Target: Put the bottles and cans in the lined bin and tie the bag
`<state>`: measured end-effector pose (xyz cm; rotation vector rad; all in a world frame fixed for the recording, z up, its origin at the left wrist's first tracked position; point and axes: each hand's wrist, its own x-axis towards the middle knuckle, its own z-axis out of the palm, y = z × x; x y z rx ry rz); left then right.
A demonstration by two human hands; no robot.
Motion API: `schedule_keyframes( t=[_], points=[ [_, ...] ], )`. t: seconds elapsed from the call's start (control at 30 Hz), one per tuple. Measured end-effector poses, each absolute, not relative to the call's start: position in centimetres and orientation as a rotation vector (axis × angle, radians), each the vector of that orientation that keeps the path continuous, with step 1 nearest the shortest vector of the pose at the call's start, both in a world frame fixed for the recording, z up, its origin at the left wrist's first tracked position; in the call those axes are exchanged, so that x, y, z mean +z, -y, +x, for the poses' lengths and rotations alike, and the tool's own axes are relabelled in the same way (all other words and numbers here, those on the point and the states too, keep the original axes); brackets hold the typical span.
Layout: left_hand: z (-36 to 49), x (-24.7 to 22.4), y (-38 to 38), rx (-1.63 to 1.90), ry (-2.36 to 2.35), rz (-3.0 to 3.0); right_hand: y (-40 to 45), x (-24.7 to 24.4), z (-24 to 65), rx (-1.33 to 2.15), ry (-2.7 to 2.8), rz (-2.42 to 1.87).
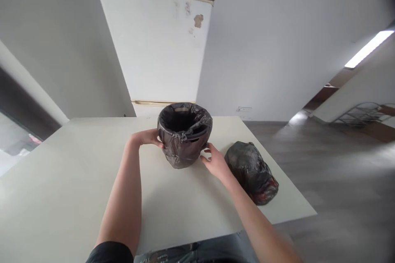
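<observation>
A trash bin (185,148) lined with a thin dark plastic bag stands on the white table. The bag is folded over the rim and bunched into a knot-like gather at the front; part of the bin's dark rim shows through a gap there. My left hand (147,136) grips the bin's left side, its thumb in front and the other fingers partly hidden. On the opposite side, my right hand (214,161) has its fingers apart and curved, the fingertips at the bag's lower right. A filled black garbage bag (251,172) lies right of my right hand, with something reddish showing through.
The white table (77,172) spreads out under both arms, its right edge just beyond the filled bag. Behind it stands a white refrigerator (157,45) against a grey wall. Grey floor (324,164) lies to the right, with a metal rack (361,113) farther off.
</observation>
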<state>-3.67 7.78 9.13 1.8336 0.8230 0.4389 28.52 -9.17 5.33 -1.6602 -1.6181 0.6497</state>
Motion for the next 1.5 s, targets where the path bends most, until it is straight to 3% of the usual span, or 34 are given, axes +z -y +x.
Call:
schedule_keyframes(
  t=[0.27,0.43,0.6,0.87,1.13,1.27,1.5],
  points=[
    [-4.4,0.3,-9.4,0.792,-0.691,1.410,15.7,3.6,26.5,-0.011,1.587,-1.406],
    [-4.8,-1.1,-10.2,1.015,-0.664,1.301,16.6,5.7,28.3,-0.294,1.623,-1.249],
    [-4.7,-1.0,-10.1,0.964,-0.716,1.360,15.7,9.6,28.0,-0.571,1.614,-1.145],
    [-4.6,-0.5,-9.3,0.874,-0.760,1.384,12.1,14.4,23.0,-0.315,1.948,-1.211],
    [-5.3,-0.6,-9.4,1.003,-0.745,1.315,10.9,13.5,23.0,-0.459,1.348,-0.991],
    [-5.2,-0.8,-10.1,1.034,-0.771,1.294,11.4,12.8,24.3,-0.335,1.072,-1.035],
    [-5.4,-1.3,-11.0,1.165,-0.687,1.177,12.4,10.4,24.4,-0.312,1.289,-1.088]
  ],
)
